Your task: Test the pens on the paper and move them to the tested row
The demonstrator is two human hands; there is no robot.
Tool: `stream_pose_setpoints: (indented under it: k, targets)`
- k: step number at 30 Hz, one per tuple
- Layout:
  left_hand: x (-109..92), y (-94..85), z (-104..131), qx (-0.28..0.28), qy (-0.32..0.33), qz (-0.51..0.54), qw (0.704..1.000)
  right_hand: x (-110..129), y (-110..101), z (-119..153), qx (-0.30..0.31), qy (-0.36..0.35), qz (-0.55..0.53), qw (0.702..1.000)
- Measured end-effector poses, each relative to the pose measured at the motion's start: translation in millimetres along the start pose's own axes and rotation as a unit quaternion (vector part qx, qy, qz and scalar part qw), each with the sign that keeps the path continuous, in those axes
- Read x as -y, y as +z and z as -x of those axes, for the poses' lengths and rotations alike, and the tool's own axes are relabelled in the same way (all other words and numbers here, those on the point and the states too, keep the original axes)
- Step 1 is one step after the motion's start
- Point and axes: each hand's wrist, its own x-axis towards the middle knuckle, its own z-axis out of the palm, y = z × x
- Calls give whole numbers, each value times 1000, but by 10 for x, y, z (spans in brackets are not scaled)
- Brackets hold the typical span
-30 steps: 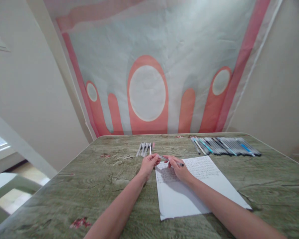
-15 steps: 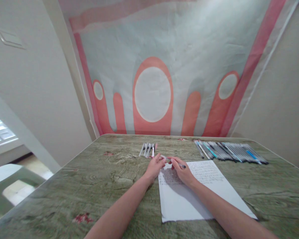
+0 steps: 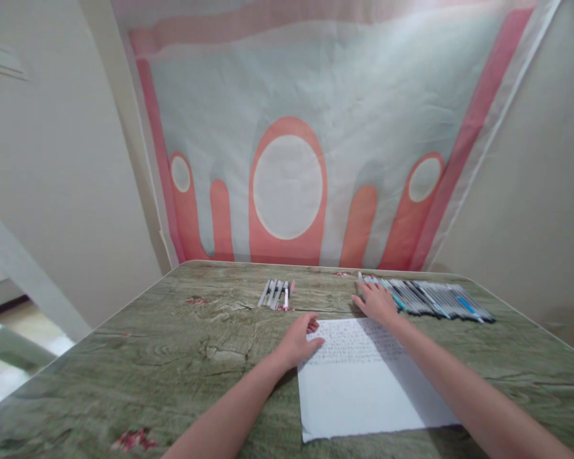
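Over the upper left edge of a white sheet of paper point(image 3: 363, 401) with handwritten lines rests my left hand point(image 3: 300, 341). Its fingers are loosely bent with the thumb apart, and nothing shows in it. My right hand point(image 3: 377, 302) reaches past the sheet's top edge with fingers stretched out. It lies over the left end of a long row of pens point(image 3: 440, 298), some grey and clear, a few blue and teal. One white pen point(image 3: 360, 278) sticks out beyond its fingertips. The hand covers part of the row.
A small group of pens point(image 3: 273, 293), one of them pinkish, lies left of centre towards the back of the wood-patterned table point(image 3: 196, 357). Behind the table hangs a pink and grey printed sheet point(image 3: 287, 248). A pale chair point(image 3: 9, 347) stands at the left.
My right hand has left the middle of the paper and moved right and away to the pen row. The pen between my hands is gone from there. My left hand has drawn slightly nearer.
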Motion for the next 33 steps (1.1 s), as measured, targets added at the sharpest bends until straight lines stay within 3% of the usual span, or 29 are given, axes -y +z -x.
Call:
stream_pose_setpoints:
  k: [5,11,16,21,24,29,33]
  targets:
    - [26,1,6,2,9,-13,1000,-148,86,32,30,-29,87,995]
    - [73,8,11,6,12,-28,1000,-189,95,38,-8,-23,88,996]
    - [53,1,11,20,10,-57,998,234,129,-100,-5,-73,4,997]
    - [1,-24,16,24,20,-89,996,925,386,-284,55,-86,-142,985]
    - [-34,-32,23,25,20,-104,994,1212,544,-352,52,-77,-186,978]
    - [-75,-104,1,41,37,-162,985,1352,683,-371,46,-64,-186,979]
    - [-50,-329,-121,-59,-20,-287,956,1357,705,-347,46,-55,-169,983]
